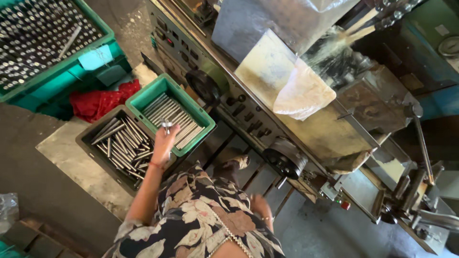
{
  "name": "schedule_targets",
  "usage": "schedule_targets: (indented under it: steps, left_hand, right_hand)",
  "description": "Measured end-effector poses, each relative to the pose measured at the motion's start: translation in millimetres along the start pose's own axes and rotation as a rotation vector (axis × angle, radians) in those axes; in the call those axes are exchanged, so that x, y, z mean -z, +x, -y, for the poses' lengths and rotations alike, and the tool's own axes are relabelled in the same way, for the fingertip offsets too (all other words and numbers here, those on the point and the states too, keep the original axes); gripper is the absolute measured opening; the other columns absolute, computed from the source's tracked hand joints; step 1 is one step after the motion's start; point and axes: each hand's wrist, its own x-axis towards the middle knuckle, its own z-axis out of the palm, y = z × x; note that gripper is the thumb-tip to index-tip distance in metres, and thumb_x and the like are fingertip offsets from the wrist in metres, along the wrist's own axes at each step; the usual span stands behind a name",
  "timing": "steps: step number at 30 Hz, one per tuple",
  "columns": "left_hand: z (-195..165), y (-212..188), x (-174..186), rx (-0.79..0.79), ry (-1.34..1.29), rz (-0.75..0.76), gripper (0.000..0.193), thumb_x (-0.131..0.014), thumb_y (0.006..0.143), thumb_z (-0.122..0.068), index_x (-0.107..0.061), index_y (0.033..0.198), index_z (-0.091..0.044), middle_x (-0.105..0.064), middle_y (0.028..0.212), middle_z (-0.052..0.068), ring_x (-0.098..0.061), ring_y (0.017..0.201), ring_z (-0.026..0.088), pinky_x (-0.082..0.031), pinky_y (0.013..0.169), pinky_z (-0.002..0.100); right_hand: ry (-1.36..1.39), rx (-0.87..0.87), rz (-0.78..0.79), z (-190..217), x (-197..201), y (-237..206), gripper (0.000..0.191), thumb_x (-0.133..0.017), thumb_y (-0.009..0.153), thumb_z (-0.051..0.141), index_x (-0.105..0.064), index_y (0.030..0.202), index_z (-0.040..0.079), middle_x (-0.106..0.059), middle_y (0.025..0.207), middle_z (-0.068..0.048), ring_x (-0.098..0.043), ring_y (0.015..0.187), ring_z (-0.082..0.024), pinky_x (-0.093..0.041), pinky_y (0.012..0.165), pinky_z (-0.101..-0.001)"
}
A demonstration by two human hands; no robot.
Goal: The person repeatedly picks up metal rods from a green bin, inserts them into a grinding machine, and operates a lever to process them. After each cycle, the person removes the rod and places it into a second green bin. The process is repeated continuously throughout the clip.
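My left hand (163,139) reaches out over the edge between two trays and is closed on a short metal rod (167,125). Under it, a green plastic tray (143,98) holds a neat row of metal rods. Beside that, a black tray (91,131) holds several rods lying loose. My right hand (258,203) is low near my floral-patterned clothing, blurred, and close to a black handwheel (286,160) of the machine. Whether it holds anything cannot be made out.
A large metal machine (306,129) with knobs, handwheels and a lever (423,143) fills the right. A white cloth (303,95) lies on it. A big green crate (57,76) full of upright rods stands at top left, beside a red cloth (98,102). My foot (234,163) is by the machine base.
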Motion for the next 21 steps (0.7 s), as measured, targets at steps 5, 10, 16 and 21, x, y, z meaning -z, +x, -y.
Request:
schedule_targets:
  steps: [5,10,16,21]
  left_hand:
    - [8,39,-4,-0.121,0.133,0.05,0.027,-0.072,0.097,-0.029,-0.062,0.087,-0.006,-0.048,0.067,-0.006,-0.04,0.06,0.006,-0.031,0.052,0.029]
    - [-11,56,-44,-0.447,0.636,0.15,0.038,-0.067,0.095,-0.044,-0.071,0.097,-0.006,-0.067,0.07,0.009,-0.064,0.062,0.024,-0.046,0.056,0.037]
    - [-41,54,-85,-0.619,1.064,0.224,0.058,-0.071,0.091,-0.059,-0.061,0.108,-0.004,-0.069,0.071,0.015,-0.068,0.06,0.037,-0.052,0.053,0.048]
    - [-44,50,-100,-0.49,0.282,0.297,0.044,-0.07,0.096,-0.048,-0.059,0.108,-0.006,-0.061,0.073,0.003,-0.055,0.064,0.013,-0.046,0.055,0.03]
  right_hand:
    - [-0.332,-0.369,0.014,-60,-16,11,0.029,-0.079,0.094,0.023,-0.058,0.077,0.01,-0.074,0.091,-0.013,-0.071,0.087,-0.032,-0.05,0.062,-0.0398]
    - [-0.493,-0.353,0.038,-96,-16,-6,0.03,-0.079,0.089,0.026,-0.062,0.073,0.008,-0.071,0.083,-0.016,-0.068,0.078,-0.035,-0.05,0.058,-0.0435]
    - [-1.134,0.875,-0.223,-12,-13,74,0.031,-0.079,0.084,0.03,-0.065,0.068,0.006,-0.068,0.075,-0.019,-0.065,0.067,-0.039,-0.049,0.052,-0.048]
    - [-0.148,0.409,0.066,123,-59,122,0.035,-0.072,0.098,0.035,-0.062,0.085,0.004,-0.058,0.067,-0.002,-0.053,0.06,-0.011,-0.044,0.055,-0.0296]
